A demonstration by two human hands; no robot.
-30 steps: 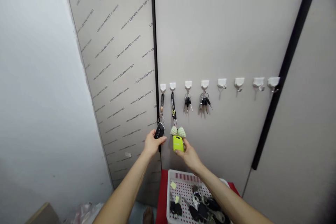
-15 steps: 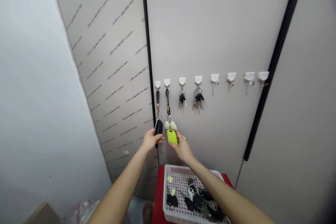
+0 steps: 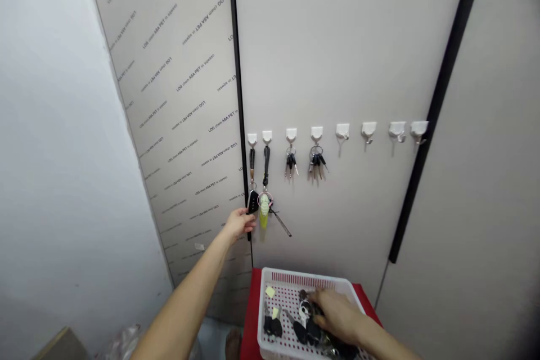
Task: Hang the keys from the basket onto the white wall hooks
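left hand [image 3: 237,224], fingers pressed together, tips touching lower end of black car key fob [image 3: 253,201] on wall hook [image 3: 252,138], right hand [image 3: 337,315] inside white plastic basket [image 3: 307,277], fingers over pile of keys [image 3: 310,329], any pinch hidden, lime key fob [image 3: 264,216] hanging just beside black fob

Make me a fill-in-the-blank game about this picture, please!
The left hand is beside a ____ car key. The right hand is inside a basket, which is colored ____. The stand under the basket is ____. Of the eight hooks, ____ have things hanging on them.

Answers: black; white; red; four.
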